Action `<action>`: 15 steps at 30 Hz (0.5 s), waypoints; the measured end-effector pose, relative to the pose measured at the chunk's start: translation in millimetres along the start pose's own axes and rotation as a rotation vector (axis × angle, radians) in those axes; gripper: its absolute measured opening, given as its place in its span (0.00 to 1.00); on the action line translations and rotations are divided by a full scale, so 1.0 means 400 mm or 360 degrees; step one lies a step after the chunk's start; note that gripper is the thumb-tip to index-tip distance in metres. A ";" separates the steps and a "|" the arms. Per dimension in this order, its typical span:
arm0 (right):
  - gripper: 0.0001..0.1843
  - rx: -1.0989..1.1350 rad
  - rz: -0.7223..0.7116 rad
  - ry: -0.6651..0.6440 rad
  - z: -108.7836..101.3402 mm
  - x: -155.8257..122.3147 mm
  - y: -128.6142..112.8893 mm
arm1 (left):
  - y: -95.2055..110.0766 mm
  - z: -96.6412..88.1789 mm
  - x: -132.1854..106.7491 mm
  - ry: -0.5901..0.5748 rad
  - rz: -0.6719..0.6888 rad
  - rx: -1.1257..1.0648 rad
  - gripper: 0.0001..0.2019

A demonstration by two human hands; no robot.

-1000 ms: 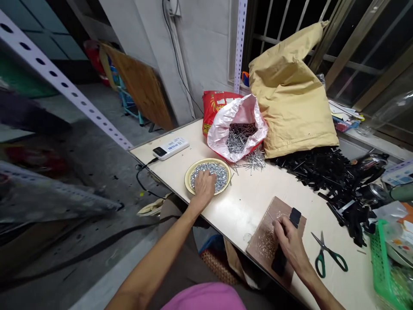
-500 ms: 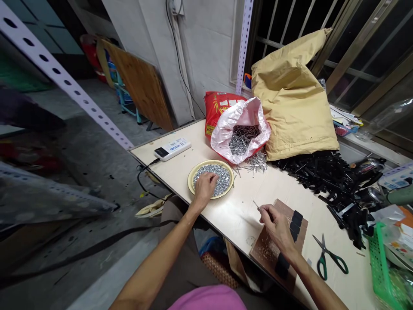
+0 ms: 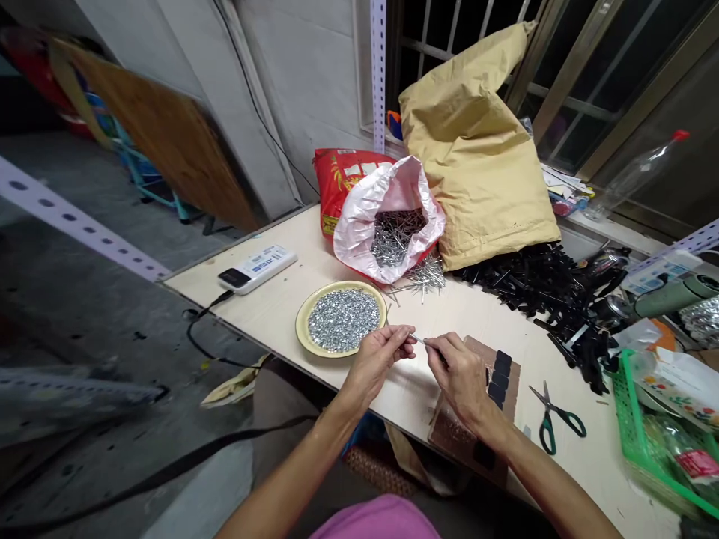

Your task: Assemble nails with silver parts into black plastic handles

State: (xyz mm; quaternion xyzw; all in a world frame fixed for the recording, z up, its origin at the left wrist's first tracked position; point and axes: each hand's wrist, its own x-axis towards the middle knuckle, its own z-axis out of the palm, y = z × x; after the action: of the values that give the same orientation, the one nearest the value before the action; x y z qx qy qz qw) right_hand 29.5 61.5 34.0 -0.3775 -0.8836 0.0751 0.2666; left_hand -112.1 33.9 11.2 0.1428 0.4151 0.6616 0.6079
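Between my hands, above the table's front edge, runs a thin metal pin (image 3: 418, 340). My right hand (image 3: 457, 374) grips its right end with closed fingers. My left hand (image 3: 377, 358) is pinched at the pin's other tip; whatever small piece sits in that pinch is hidden by the fingers. Just left of it stands a yellow bowl (image 3: 303, 340) filled with small shiny metal pieces (image 3: 344, 320). Beneath my right hand lies a brown board (image 3: 477, 352) with several black pads (image 3: 499, 378) in a row.
A red bag with white lining (image 3: 351, 224) holds many metal pins, some spilled out. Behind are a large tan sack (image 3: 483, 165) and a heap of black parts (image 3: 522, 284). Scissors (image 3: 553, 412) and a green basket (image 3: 634, 419) stand right; a white power bank (image 3: 258, 268) lies left.
My left hand has left the bowl and moved right to meet the pin. My right hand has shifted slightly up and left with the pin. The view has turned right.
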 end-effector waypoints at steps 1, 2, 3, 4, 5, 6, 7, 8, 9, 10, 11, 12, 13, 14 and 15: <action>0.13 -0.0008 0.0007 0.0003 -0.001 -0.002 0.003 | -0.001 0.003 0.000 0.0001 0.0005 0.0012 0.19; 0.13 -0.0009 0.0015 0.0006 -0.001 -0.004 0.006 | -0.002 0.005 0.001 0.0005 0.0014 0.0028 0.18; 0.13 -0.0005 0.0022 0.0010 -0.001 -0.006 0.008 | -0.004 0.006 0.001 0.0012 0.0026 0.0046 0.18; 0.13 0.0005 0.0030 0.0016 0.000 -0.007 0.011 | -0.007 0.006 0.002 0.0024 0.0041 0.0064 0.18; 0.14 0.0018 0.0035 0.0024 0.001 -0.008 0.013 | -0.010 0.007 0.003 0.0038 0.0056 0.0084 0.18; 0.14 0.0032 0.0037 0.0032 0.002 -0.010 0.015 | -0.013 0.007 0.004 0.0052 0.0067 0.0103 0.18; 0.13 0.0044 0.0039 0.0035 0.003 -0.011 0.016 | -0.017 0.007 0.004 0.0065 0.0074 0.0121 0.18; 0.13 0.0049 0.0043 0.0030 0.004 -0.011 0.018 | -0.020 0.008 0.004 0.0073 0.0077 0.0137 0.18; 0.13 0.0048 0.0051 0.0017 0.004 -0.012 0.020 | -0.023 0.008 0.004 0.0075 0.0072 0.0147 0.18; 0.12 0.0041 0.0063 -0.0005 0.004 -0.013 0.021 | -0.026 0.009 0.004 0.0074 0.0060 0.0150 0.19; 0.12 0.0033 0.0079 -0.0029 0.004 -0.013 0.023 | -0.028 0.009 0.003 0.0072 0.0047 0.0147 0.19; 0.12 0.0024 0.0095 -0.0052 0.004 -0.014 0.024 | -0.029 0.010 0.003 0.0070 0.0032 0.0139 0.20; 0.12 0.0013 0.0107 -0.0071 0.004 -0.015 0.026 | -0.030 0.011 0.002 0.0066 0.0017 0.0130 0.20; 0.12 -0.0001 0.0111 -0.0082 0.003 -0.016 0.028 | -0.031 0.012 0.002 0.0060 0.0005 0.0122 0.20; 0.12 -0.0022 0.0106 -0.0085 0.003 -0.018 0.030 | -0.032 0.013 0.001 0.0053 -0.0005 0.0116 0.20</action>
State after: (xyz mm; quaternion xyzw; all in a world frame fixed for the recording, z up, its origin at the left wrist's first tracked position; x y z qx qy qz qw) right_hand 40.6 65.1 25.9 -0.4064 -0.8779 0.0878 0.2376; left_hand -99.7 35.3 4.9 0.1533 0.4491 0.6474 0.5963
